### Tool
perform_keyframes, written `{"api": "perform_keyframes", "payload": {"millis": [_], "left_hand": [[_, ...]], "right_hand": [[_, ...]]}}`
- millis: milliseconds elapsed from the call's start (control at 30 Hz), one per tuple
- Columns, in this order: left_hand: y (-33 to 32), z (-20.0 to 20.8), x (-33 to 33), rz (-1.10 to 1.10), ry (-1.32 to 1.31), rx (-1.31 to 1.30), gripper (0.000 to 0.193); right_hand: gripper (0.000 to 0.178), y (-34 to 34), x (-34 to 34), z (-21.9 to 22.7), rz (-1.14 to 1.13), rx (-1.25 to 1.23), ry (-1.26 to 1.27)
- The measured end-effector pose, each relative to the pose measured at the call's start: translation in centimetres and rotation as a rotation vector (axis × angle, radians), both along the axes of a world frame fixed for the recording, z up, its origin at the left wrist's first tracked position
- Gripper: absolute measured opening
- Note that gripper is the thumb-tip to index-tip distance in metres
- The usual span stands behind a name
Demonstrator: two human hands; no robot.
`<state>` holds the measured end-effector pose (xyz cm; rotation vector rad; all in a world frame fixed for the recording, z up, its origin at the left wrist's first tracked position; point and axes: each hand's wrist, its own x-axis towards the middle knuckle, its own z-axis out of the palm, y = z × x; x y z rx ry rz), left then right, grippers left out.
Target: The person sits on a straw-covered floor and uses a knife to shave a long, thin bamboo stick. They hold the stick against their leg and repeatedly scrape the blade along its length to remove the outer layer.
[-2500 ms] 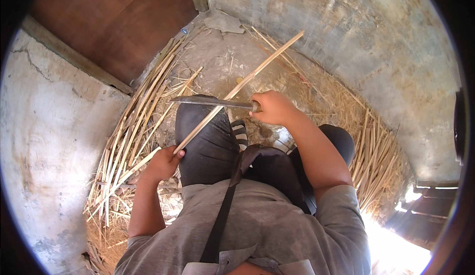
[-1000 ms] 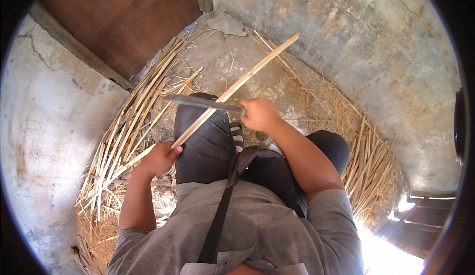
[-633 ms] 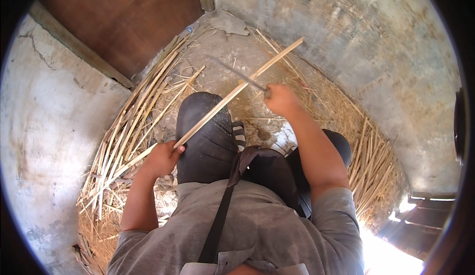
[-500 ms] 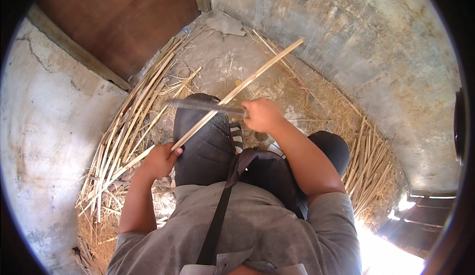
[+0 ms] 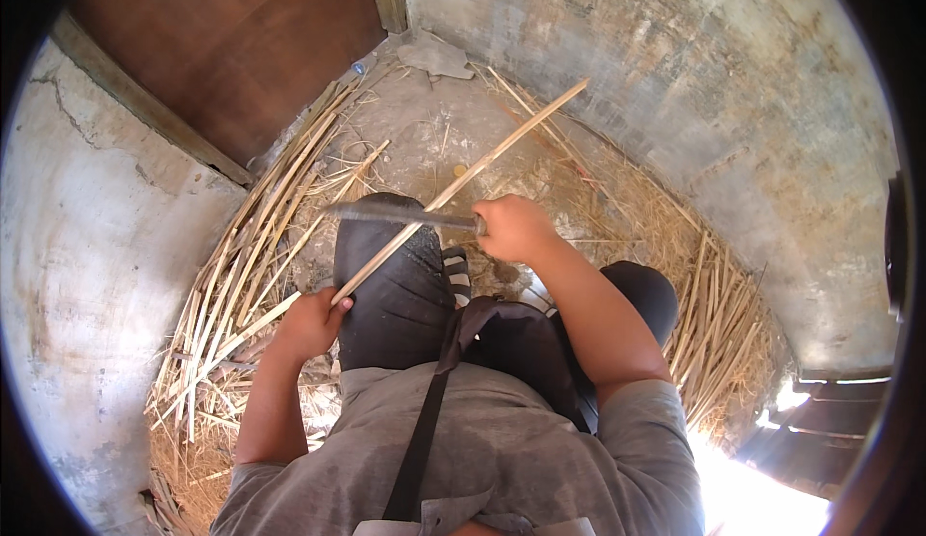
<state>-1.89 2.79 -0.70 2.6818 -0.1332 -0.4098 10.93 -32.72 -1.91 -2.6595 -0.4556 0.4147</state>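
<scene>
A long pale strip that looks like split bamboo (image 5: 502, 145) slants from my left hand (image 5: 313, 326) up toward the far right, passing over my dark-trousered left knee. My left hand is closed around its near end, thumb on top. In a fist, my right hand (image 5: 518, 228) grips the short handle of a large knife (image 5: 376, 212). The long grey blade points left and crosses the strip over the knee, touching or nearly touching it; a slight blur covers the blade. Where exactly the edge meets the strip, I cannot tell.
Several long split strips (image 5: 246, 256) lie piled along the left wall; another pile (image 5: 714, 329) lies at the right. Fine shavings (image 5: 627, 184) cover the floor by the right wall (image 5: 733, 102). A brown door panel (image 5: 231, 44) is at the far left, a flat stone (image 5: 436, 54) beside it.
The knife's blade is less blurred and lies slightly lower across the strip. Both hands keep their grips and have barely shifted. The view has moved a little.
</scene>
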Motion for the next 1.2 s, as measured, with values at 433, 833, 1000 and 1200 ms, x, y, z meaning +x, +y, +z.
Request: {"api": "perform_keyframes", "payload": {"millis": [433, 833, 1000, 1200], "left_hand": [[0.8, -0.2, 0.2, -0.039, -0.002, -0.055, 0.034], [0.4, 1.6, -1.4, -0.019, 0.005, 0.011, 0.039], [-0.1, 2.0, -0.9, -0.001, -0.01, 0.027, 0.039], [0.6, 2.9, -1.0, -0.016, 0.096, -0.028, 0.043]], "right_hand": [[0.039, -0.8, 0.3, -1.3, -0.019, 0.047, -0.072], [0.035, -0.3, -0.3, -1.2, -0.008, 0.009, -0.109], [0.038, -7.3, 3.7, -4.3, -0.43, 0.173, -0.179], [0.04, -3.3, 0.9, -1.9, -0.119, 0.076, -0.13]]}}
